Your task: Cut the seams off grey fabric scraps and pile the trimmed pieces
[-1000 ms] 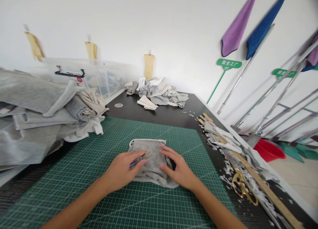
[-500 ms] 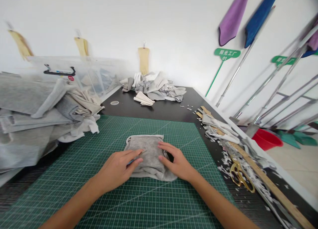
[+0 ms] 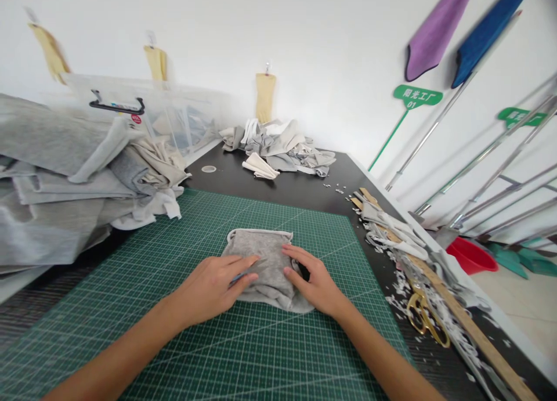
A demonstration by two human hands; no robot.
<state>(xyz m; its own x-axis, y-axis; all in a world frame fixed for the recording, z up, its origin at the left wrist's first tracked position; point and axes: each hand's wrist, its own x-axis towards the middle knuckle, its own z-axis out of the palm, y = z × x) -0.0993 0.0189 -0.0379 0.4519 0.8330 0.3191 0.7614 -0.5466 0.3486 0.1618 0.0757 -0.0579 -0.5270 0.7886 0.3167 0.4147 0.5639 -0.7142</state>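
A crumpled grey fleece piece (image 3: 265, 267) lies on a green gridded cutting mat (image 3: 108, 343). The left hand (image 3: 213, 288) presses it, grip on a slim blue item (image 3: 237, 278) unclear; the open right hand (image 3: 311, 282) rests on it. Gold-handled scissors (image 3: 424, 317) lie right, on the black desk (image 3: 296, 195).

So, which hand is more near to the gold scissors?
Right. The right hand rests on the grey fabric, closer to the gold scissors; the left hand lies farther away, on the fabric's other side.
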